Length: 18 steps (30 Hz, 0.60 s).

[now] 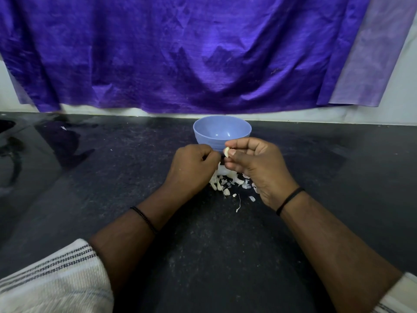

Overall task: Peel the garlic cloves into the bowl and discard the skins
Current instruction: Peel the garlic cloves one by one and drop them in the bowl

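Observation:
A blue bowl (222, 129) stands on the dark counter, just beyond my hands; what shows of its inside looks bare. My right hand (255, 168) pinches a pale garlic clove (226, 152) between thumb and fingertips, in front of the bowl. My left hand (191, 168) is curled into a loose fist right beside it, fingertips close to the clove; whether it grips a bit of skin is hidden. Below the hands lies a heap of garlic cloves and papery skins (228, 184), partly covered by both hands.
The black speckled counter (112, 177) stretches wide to both sides. A purple cloth (180, 53) hangs down the wall behind the bowl. A few skin scraps (238, 206) trail toward me. A dark opening (5, 126) sits at the far left edge.

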{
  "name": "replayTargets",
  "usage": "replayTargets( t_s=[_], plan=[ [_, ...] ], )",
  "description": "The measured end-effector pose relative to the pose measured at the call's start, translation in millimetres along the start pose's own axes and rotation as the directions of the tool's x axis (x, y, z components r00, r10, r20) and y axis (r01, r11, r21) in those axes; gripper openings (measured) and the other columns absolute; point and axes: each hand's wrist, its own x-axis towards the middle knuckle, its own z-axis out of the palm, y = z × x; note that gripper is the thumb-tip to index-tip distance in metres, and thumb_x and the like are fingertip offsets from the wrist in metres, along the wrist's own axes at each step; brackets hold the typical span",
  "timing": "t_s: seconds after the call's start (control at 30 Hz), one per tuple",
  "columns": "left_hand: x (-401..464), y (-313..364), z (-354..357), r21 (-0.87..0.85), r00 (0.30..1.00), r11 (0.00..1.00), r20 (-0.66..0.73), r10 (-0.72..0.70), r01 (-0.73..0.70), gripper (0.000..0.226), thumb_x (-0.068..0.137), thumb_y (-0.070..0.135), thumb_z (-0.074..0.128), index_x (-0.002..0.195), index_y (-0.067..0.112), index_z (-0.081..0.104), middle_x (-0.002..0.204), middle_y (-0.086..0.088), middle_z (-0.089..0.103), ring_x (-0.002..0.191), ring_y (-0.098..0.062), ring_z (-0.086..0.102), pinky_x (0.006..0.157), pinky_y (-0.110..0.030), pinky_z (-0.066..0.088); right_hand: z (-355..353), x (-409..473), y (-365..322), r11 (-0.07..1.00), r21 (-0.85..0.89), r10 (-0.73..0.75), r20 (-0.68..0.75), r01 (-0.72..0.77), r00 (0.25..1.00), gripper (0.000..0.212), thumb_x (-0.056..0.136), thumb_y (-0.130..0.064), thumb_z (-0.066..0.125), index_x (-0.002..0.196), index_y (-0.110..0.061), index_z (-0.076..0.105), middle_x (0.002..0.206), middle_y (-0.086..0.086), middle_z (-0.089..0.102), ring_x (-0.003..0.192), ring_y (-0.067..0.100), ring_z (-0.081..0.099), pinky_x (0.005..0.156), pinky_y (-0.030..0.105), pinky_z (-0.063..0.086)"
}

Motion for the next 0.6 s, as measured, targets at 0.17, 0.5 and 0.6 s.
replayTargets(
  t_s=[0.17, 0.5, 0.6],
  plan=[
    [0.1, 0.9, 0.4, 0.004, 0.999, 1.000, -0.032, 0.007, -0.007, 0.009, 0.083, 0.013, 0.065, 0.075, 0.016, 0.067, 0.065, 0.005, 0.064, 0.057, -0.003, 0.054, 0.058, -0.026, 0.046, 0.0, 0.3, 0.2, 1.000, -0.020, -0.013, -0.005, 0.013, 1.000, 0.014, 0.087, 0.008, 0.069, 0.096, -0.003, 0.071, 0.080, 0.010, 0.073, 0.073, 0.017, 0.070, 0.067, 0.022, 0.058],
    [-2.3, 3.7, 0.8, -0.328, 0.999, 0.944, 0.011, -0.047, 0.048, 0.011, 0.090, 0.012, 0.071, 0.079, 0.013, 0.073, 0.059, 0.006, 0.065, 0.051, -0.011, 0.057, 0.049, -0.028, 0.051, -0.5, -0.2, -0.4, 0.999, -0.029, -0.023, -0.011, 0.022, 1.000, 0.012, 0.086, 0.007, 0.070, 0.095, -0.001, 0.071, 0.085, 0.014, 0.074, 0.076, 0.017, 0.071, 0.068, 0.022, 0.060],
    [-2.4, 4.7, 0.7, -0.343, 0.998, 0.938, 0.017, -0.052, 0.055, 0.009, 0.090, 0.010, 0.071, 0.082, 0.008, 0.073, 0.057, 0.007, 0.064, 0.049, -0.010, 0.057, 0.047, -0.024, 0.049, -1.5, -0.7, -0.5, 0.999, -0.032, -0.020, 0.001, 0.020, 1.000, 0.013, 0.086, 0.008, 0.070, 0.095, -0.001, 0.071, 0.081, 0.011, 0.074, 0.073, 0.014, 0.071, 0.068, 0.022, 0.060]
  ],
)
